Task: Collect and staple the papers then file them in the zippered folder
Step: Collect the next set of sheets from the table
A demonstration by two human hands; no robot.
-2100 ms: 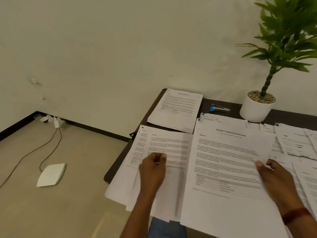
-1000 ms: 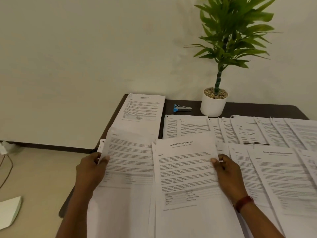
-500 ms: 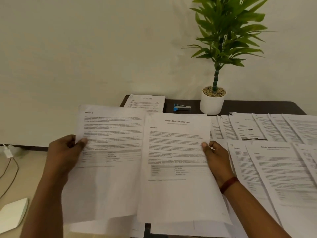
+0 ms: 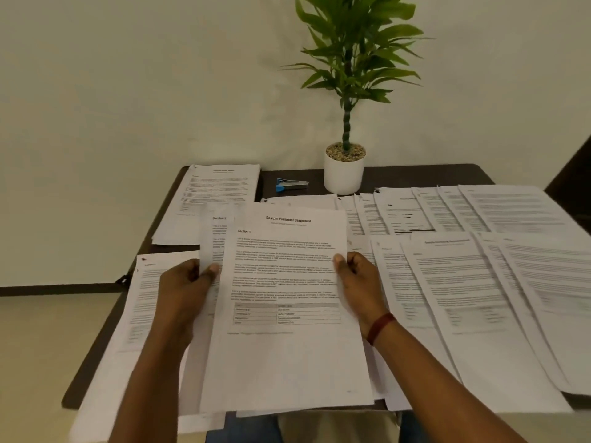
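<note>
Statement sheet [image 4: 287,353], long axis and heading away from me, my right hand [image 4: 358,282] pinched it, left hand [image 4: 185,289] pinched rear sheet [image 4: 212,238]

A leafy green plant [image 4: 355,49] stands upright in a white pot [image 4: 343,175] topped with pebbles [image 4: 345,152], set at the far edge of the dark worktop [image 4: 415,175], close to the pale wall [image 4: 128,91]. To the left, the beige floor [image 4: 48,362] meets that wall along a dark skirting strip [image 4: 57,288] — a dark shape at the far right edge is too cut off to identify.
</note>
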